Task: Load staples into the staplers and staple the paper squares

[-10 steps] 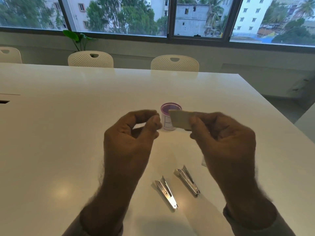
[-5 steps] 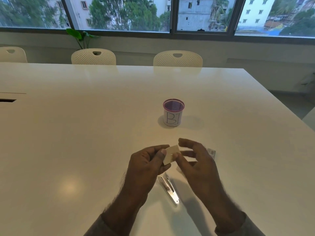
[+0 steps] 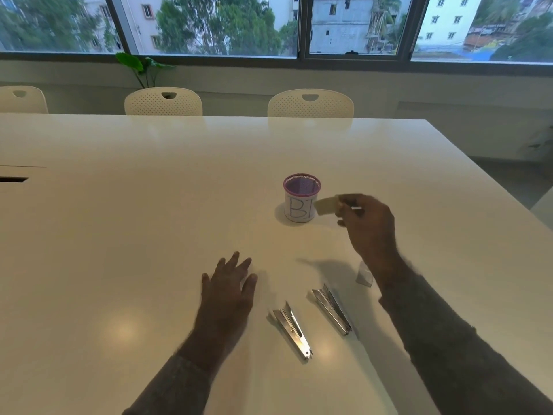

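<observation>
Right hand [image 3: 366, 223] is lifted over the worktop [image 3: 119, 223] and pinches one paper square [image 3: 326, 206] between thumb and fingers, just beside the mesh cup [image 3: 301, 199] marked with letters. I see my left hand [image 3: 228, 287] low over the worktop with its fingers spread and nothing in it; whether it touches the surface I cannot tell. I count two metal staplers [image 3: 293, 329] near me, lying side by side but apart, the second stapler [image 3: 332, 308] more to the right. One small pale packet [image 3: 363, 274] lies partly behind my right forearm. At the far edge I count three white chairs [image 3: 163, 101].
</observation>
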